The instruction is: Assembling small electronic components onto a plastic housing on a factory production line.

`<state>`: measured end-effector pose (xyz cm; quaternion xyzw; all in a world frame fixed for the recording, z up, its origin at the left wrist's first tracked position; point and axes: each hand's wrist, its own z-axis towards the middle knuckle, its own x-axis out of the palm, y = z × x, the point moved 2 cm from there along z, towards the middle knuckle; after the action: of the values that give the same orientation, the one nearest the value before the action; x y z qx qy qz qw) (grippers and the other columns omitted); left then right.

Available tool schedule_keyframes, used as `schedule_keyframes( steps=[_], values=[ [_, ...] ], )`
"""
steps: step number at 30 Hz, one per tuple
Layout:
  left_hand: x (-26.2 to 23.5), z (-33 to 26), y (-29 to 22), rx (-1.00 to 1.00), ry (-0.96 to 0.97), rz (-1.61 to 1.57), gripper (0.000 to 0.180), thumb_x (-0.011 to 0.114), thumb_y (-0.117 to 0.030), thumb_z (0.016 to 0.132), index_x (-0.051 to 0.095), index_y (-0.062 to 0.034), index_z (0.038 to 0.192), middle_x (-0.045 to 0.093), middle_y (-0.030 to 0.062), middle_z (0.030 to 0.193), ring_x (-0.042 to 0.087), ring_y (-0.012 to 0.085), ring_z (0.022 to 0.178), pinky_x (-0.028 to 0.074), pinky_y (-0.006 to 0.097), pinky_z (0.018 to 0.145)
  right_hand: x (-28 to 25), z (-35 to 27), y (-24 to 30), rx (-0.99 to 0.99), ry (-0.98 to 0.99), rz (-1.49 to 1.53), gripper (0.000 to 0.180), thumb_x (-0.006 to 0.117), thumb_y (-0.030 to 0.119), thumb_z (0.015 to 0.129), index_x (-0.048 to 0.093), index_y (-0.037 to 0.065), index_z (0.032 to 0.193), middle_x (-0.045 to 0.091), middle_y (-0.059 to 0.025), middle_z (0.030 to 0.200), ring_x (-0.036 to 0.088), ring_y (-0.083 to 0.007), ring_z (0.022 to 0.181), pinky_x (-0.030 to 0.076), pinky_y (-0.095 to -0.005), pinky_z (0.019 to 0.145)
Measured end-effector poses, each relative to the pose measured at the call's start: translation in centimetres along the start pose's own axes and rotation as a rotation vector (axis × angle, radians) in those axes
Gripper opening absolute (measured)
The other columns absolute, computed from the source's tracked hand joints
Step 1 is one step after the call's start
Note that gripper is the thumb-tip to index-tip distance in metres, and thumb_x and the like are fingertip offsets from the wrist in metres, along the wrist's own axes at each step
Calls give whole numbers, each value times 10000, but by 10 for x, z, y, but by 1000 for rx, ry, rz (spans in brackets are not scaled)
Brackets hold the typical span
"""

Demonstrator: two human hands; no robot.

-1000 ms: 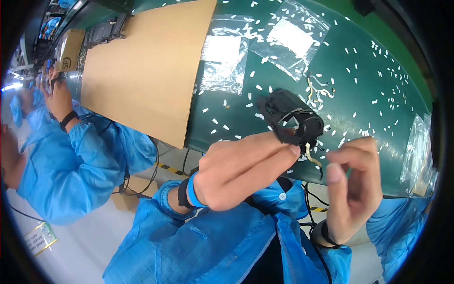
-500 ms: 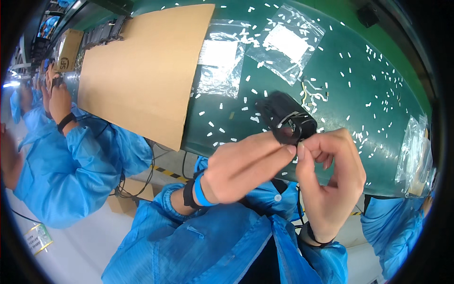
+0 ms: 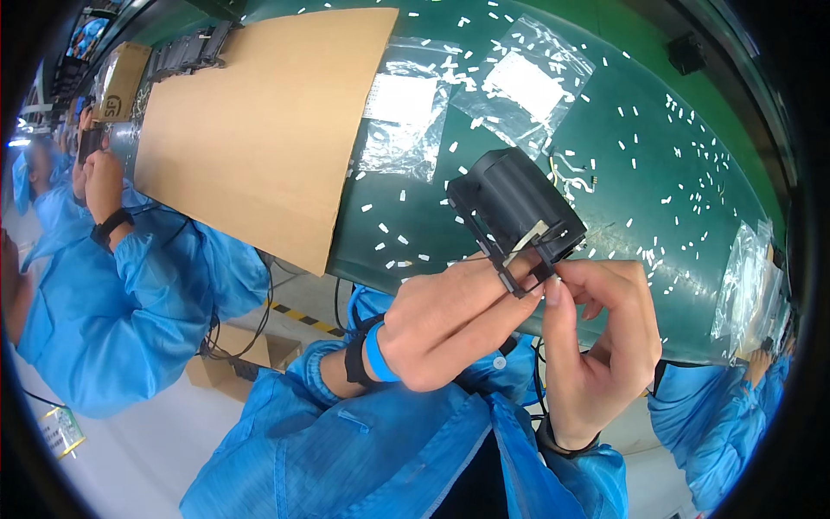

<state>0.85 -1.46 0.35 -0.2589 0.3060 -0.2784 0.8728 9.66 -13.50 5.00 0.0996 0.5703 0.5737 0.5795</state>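
Hands meet above the near edge of the green table [image 3: 657, 259]. The left hand [image 3: 450, 324] grips a black part [image 3: 514, 212] from below, fingers closed on its lower frame. The right hand [image 3: 596, 337] pinches the frame's front corner between thumb and forefinger. Clear bags [image 3: 467, 95] and a cardboard sheet [image 3: 268, 130] lie beyond; white scraps dot the table.

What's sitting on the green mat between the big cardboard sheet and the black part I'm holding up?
In the head view, a clear plastic bag with a white insert lies on the green mat between the cardboard sheet and the black part, amid scattered white bits.
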Motion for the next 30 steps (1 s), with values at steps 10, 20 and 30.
schedule_keyframes(
  steps=[10, 20, 30],
  values=[
    [1, -1, 6, -434, -5, -430, 184, 770, 86, 750, 735, 41, 925, 730, 196, 946, 716, 195, 715, 548, 254, 603, -9, 5, -11, -423, 62, -138, 253, 754, -114, 632, 699, -15, 858, 647, -100, 787, 585, -233, 677, 460, -324, 576],
    [10, -1, -1, -363, -57, -267, 220, 754, 125, 733, 736, 54, 940, 733, 183, 884, 715, 200, 715, 549, 256, 609, -3, 0, -17, -1, 37, 49, 206, 736, -78, 739, 663, -7, 919, 634, -101, 832, 579, -189, 684, 439, -278, 576],
    [4, 6, -5, -391, 4, -277, 208, 755, 119, 728, 737, 59, 927, 734, 178, 879, 713, 199, 707, 548, 254, 608, -13, 2, -29, -140, 119, 64, 193, 733, -89, 733, 665, 0, 890, 625, -84, 833, 572, -196, 694, 435, -283, 595]
  ],
)
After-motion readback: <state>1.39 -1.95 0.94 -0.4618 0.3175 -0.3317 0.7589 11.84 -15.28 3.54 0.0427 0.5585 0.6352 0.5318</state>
